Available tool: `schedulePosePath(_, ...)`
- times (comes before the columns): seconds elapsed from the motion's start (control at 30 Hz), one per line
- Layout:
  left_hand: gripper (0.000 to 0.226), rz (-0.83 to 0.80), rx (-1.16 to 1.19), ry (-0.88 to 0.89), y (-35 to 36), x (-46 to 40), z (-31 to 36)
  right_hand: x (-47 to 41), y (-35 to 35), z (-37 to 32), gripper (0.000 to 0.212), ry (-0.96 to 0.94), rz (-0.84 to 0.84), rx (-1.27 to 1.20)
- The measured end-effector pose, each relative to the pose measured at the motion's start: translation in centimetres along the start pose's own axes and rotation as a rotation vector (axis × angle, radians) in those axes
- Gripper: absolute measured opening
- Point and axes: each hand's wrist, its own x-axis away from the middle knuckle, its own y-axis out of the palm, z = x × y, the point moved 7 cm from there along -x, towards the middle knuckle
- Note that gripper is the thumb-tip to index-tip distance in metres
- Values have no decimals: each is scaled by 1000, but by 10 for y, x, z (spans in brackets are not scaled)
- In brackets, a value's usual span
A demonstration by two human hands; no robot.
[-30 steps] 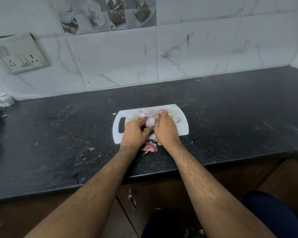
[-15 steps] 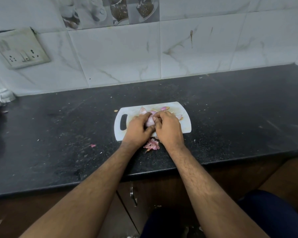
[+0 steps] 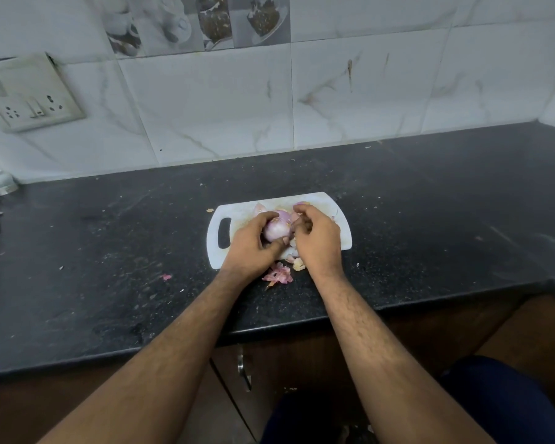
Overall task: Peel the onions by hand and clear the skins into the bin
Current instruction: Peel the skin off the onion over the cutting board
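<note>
left hand (image 3: pixel 253 243) cups the onion (image 3: pixel 277 229) over the white board (image 3: pixel 342 233), fingers closed round it to steady it; right hand (image 3: pixel 316 240) pinches at its skin; peeled skins (image 3: pixel 277 275) lie on the near worktop (image 3: pixel 109 267); no bin visible

Left hand (image 3: pixel 253 243): fingers curling closed, palm facing right, forearm reaching forward. Right hand (image 3: pixel 316 238): fingers bending inward in a pinch toward the left hand, knuckles facing up.
</note>
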Motion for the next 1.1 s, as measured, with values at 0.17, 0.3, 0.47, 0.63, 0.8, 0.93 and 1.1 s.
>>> schedulePosePath(0.17,50,24,-19,13,-2,-1,-3,2,3,-5,20,-65,-49,31)
schedulePosePath(0.3,46,31,-4,20,-4,0,-5,1,1,-8,20,-100,-89,60)
schedulePosePath(0.47,43,6,71,13,-7,2,-6,1,-2,-10,16,-104,-153,-4)
schedulePosePath(0.63,45,-5,93,26,-7,3,-2,3,-4,-10,18,-142,-217,50)
schedulePosePath(0.8,50,0,68,26,-7,1,-6,3,2,-7,12,-118,-206,135)
schedulePosePath(0.93,51,14,55,28,-6,2,-6,7,8,-9,7,-53,-168,179)
schedulePosePath(1.1,49,43,84,7,-7,2,-6,7,0,0,4,74,-64,118)
